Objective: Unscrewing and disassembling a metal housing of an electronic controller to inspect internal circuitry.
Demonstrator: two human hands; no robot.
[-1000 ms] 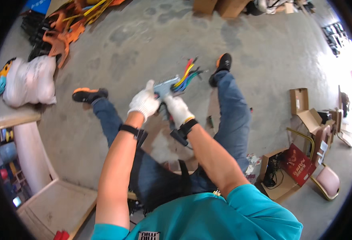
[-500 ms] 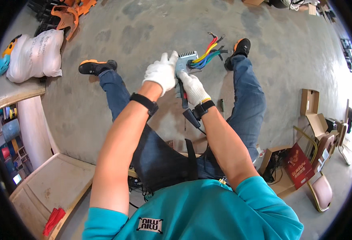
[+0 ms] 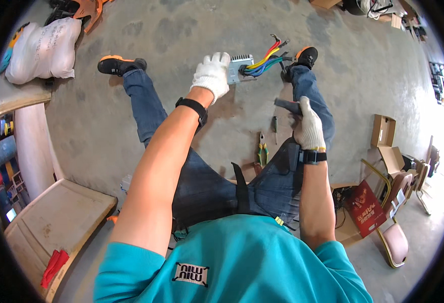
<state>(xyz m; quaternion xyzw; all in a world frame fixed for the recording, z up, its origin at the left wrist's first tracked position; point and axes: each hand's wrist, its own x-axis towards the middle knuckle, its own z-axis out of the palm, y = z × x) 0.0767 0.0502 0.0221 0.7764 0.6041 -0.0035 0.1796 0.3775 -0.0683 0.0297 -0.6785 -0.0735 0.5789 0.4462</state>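
Note:
My left hand (image 3: 212, 76), in a white knit glove, grips the left end of a grey finned metal box (image 3: 233, 76) above the floor. Thick red, yellow, blue and green cables (image 3: 262, 64) come out of the box's right side and end in metal lugs. My right hand (image 3: 309, 123), also gloved, is closed around a dark tool (image 3: 287, 105), held over my right leg, away from the box. Blur hides the tool's exact kind. Between my legs, pliers (image 3: 263, 150) with green and yellow handles and a screwdriver (image 3: 276, 129) lie on the concrete.
White sacks (image 3: 45, 50) lie at the far left. A wooden-edged panel (image 3: 60, 217) with a red cloth (image 3: 55, 267) is at the lower left. To the right are an opened cardboard box (image 3: 383, 130), a red packet (image 3: 366, 209) and a chair pad (image 3: 396, 242).
My right hand has moved off the box, swinging right with the dark tool. My left hand still holds the box, which has shifted slightly right. The pliers have come into sight.

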